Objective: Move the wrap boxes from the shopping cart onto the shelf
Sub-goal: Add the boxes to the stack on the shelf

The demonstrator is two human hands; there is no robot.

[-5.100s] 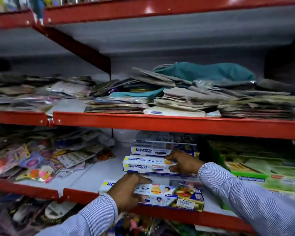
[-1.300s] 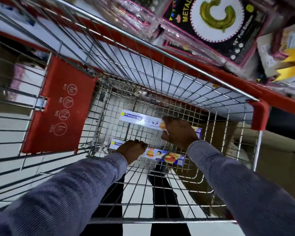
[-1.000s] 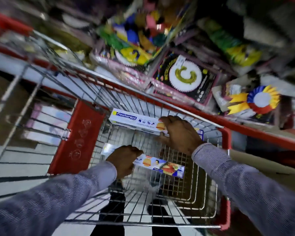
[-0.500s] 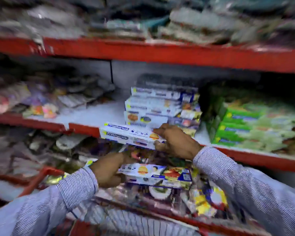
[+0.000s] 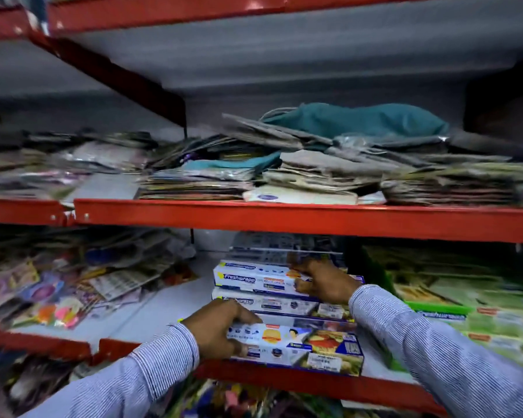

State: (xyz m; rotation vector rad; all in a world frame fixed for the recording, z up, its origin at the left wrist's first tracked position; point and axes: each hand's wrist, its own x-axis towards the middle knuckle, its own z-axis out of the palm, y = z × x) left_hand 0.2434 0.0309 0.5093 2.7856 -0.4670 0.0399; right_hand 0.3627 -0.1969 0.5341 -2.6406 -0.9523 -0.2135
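The red-edged shelf (image 5: 284, 384) carries a stack of wrap boxes (image 5: 269, 304). The right hand (image 5: 323, 282) grips the top box (image 5: 254, 277) at its right end; the left hand (image 5: 221, 330) clasps the front box (image 5: 296, 346) by its left end. These look light, stiff cardboard, best held at the ends.
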